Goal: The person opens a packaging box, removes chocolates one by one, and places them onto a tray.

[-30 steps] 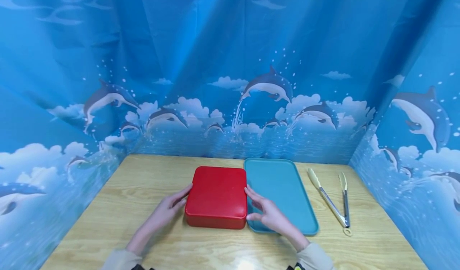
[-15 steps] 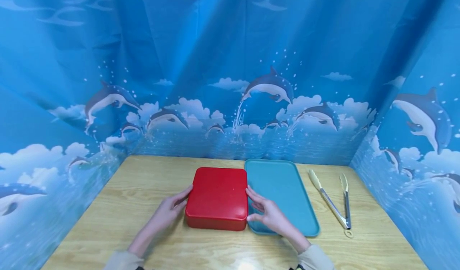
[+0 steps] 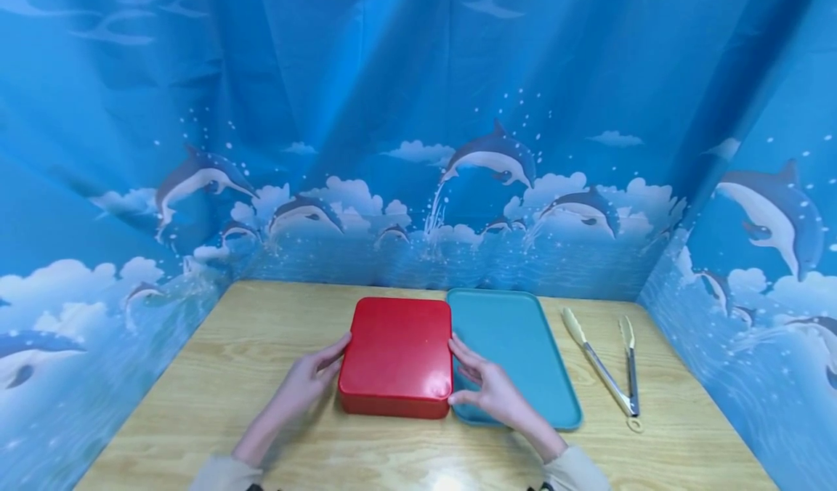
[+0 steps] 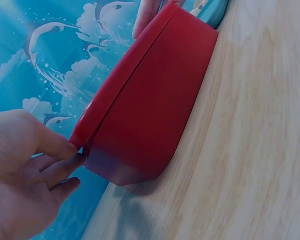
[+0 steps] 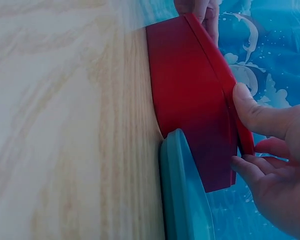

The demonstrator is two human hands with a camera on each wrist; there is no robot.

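Note:
A red square box (image 3: 395, 406) sits on the wooden table, its red lid (image 3: 397, 346) raised slightly at the far side, where both wrist views show a narrow gap under the rim. My left hand (image 3: 306, 382) grips the lid's left edge, thumb and fingers at the rim; the left wrist view shows this hand (image 4: 29, 170) at the lid's far corner. On the opposite side my right hand (image 3: 487, 389) holds the lid's right edge, and in the right wrist view its thumb (image 5: 247, 102) presses the rim with fingers beneath. The box's inside is hidden.
A teal tray (image 3: 516, 353) lies right beside the box, partly under my right hand. Further right are metal tongs (image 3: 608, 378) with cream tips, spread apart. A blue dolphin-print curtain (image 3: 392, 149) hangs behind and at both sides of the table.
The lid's far edge has risen a little, with both hands staying at its sides. The box, tray and tongs have stayed in place.

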